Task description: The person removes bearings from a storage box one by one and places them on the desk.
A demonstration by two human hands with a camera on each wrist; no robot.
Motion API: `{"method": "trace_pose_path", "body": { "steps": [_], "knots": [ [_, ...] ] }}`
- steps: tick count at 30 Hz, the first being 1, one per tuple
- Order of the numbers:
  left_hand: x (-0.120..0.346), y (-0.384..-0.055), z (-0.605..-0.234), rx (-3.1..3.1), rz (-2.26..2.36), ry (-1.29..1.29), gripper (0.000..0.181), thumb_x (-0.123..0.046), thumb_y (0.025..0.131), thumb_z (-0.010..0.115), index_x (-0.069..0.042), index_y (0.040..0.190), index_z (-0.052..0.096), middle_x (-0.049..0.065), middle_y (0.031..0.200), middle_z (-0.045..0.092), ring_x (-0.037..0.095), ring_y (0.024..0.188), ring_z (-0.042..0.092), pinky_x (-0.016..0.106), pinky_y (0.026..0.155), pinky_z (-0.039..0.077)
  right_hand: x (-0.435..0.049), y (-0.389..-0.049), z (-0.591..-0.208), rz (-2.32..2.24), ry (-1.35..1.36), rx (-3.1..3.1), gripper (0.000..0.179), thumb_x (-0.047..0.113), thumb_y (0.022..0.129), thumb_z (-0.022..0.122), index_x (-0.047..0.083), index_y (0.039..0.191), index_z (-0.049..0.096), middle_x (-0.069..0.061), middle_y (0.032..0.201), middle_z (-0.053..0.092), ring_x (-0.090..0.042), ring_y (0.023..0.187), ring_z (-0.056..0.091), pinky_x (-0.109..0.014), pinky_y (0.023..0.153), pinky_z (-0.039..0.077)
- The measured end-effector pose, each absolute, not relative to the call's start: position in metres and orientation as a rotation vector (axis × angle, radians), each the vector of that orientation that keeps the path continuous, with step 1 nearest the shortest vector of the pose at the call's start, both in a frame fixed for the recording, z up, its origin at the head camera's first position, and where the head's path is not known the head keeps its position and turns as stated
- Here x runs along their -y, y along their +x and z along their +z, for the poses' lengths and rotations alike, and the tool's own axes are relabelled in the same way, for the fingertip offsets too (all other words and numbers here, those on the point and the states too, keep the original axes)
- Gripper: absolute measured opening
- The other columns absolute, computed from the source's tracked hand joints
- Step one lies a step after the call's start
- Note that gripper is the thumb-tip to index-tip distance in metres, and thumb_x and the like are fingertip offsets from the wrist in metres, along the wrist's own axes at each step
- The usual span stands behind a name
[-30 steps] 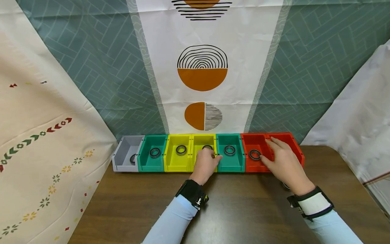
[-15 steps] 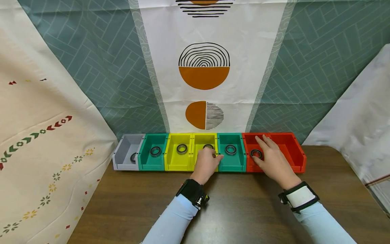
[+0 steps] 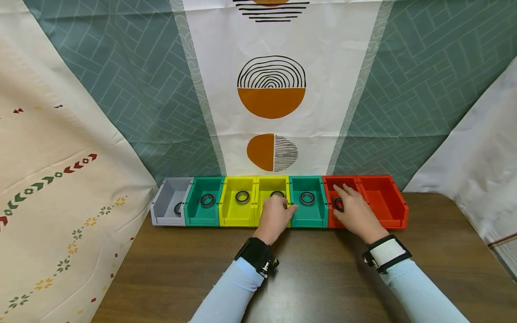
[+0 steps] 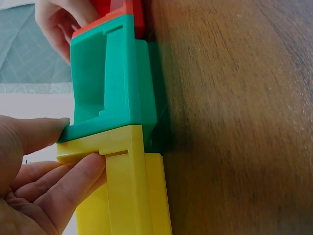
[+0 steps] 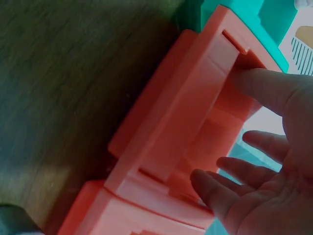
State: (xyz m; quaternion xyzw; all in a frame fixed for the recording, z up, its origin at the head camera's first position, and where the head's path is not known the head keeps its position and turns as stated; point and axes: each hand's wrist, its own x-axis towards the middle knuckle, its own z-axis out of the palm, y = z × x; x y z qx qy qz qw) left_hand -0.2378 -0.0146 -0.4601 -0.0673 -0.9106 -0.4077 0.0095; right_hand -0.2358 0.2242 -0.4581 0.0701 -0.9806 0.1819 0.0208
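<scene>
Head view: the left hand (image 3: 273, 220) is pinching the yellow bin (image 3: 273, 180) and green bin (image 3: 309, 223) where they meet; the right hand (image 3: 357, 211), fingers apart, is spanning the red bin (image 3: 336, 223), where a ring (image 3: 335, 204) is lying, likely rigid, slick, best pinched across its rim.

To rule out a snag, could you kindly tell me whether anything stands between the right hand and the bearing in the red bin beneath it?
Nothing visible does: the right hand is over the open top of the red bin, partly hiding the bearing; whether they touch is unclear.
</scene>
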Motion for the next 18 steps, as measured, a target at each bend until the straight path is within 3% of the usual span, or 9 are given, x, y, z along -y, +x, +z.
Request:
{"method": "trace_pose_path", "body": {
  "steps": [5,12,18],
  "knots": [
    [0.012,-0.238,-0.461,2.857,-1.262,-0.193,0.030,-0.030,0.085,0.068,-0.002,0.095,0.072,0.004,0.076,0.059,0.012,0.063,0.055,0.020,0.051,0.046,-0.222,-0.239,-0.463,0.573,0.171,3.091,0.070,0.019,0.082,0.066,0.001,0.142,0.035,-0.032,0.145,0.029,-0.050,0.129,0.032,-0.064,0.098,0.033],
    [0.007,-0.238,-0.465,2.863,-1.157,-0.178,0.031,-0.029,0.085,0.067,-0.001,0.097,0.071,0.007,0.094,0.067,0.010,0.069,0.059,0.018,0.058,0.050,-0.219,-0.244,-0.468,0.570,0.125,3.137,0.069,0.017,0.082,0.066,-0.001,0.141,0.035,-0.034,0.144,0.029,-0.053,0.127,0.033,-0.066,0.095,0.033],
    [0.006,-0.239,-0.462,2.865,-1.169,-0.179,0.026,-0.027,0.084,0.068,-0.002,0.091,0.070,0.006,0.080,0.064,0.011,0.062,0.057,0.019,0.051,0.047,-0.217,-0.249,-0.469,0.578,0.101,3.197,0.069,0.015,0.082,0.064,-0.003,0.142,0.034,-0.035,0.144,0.028,-0.054,0.127,0.033,-0.066,0.096,0.032]
  ]
}}
